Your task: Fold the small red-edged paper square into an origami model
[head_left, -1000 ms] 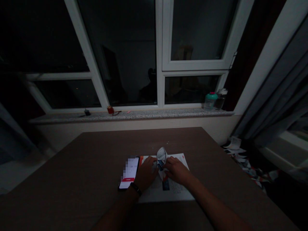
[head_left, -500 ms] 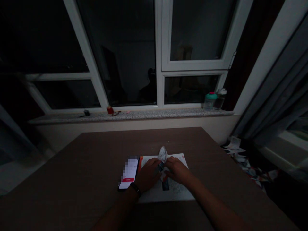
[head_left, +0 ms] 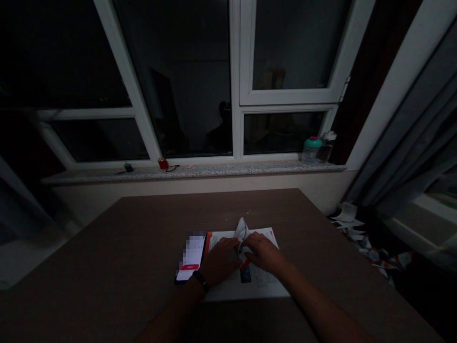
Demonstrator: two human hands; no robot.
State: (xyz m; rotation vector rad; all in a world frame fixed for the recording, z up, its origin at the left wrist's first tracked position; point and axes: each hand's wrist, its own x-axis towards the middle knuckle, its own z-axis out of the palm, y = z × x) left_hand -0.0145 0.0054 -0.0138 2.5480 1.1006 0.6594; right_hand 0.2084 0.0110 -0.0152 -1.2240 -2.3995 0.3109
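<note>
The left hand (head_left: 222,262), with a band (head_left: 201,281) at its wrist, and the right hand (head_left: 266,252) meet over a printed page (head_left: 266,288) lying flat on the table (head_left: 107,247). Both hands grip the folded paper (head_left: 242,227) between thumb and fingers; the exact contact points are partly hidden. The paper is above the page, its pointed tip projecting beyond the fingers toward the window. Compared with one second earlier, the left hand sits farther right, the gap between the hands is narrower, and the paper's blue panel is largely covered. The paper's top is slimmer and more pointed; the right hand holds nearly the same position. The phone (head_left: 191,257), screen lit, lies just left of the page, unchanged. Scattered papers (head_left: 371,250) lie to the right, beyond the table edge. On the sill (head_left: 228,170) stand a red jar (head_left: 163,164) at left and two bottles (head_left: 312,150) at right, below the window (head_left: 236,71).
</note>
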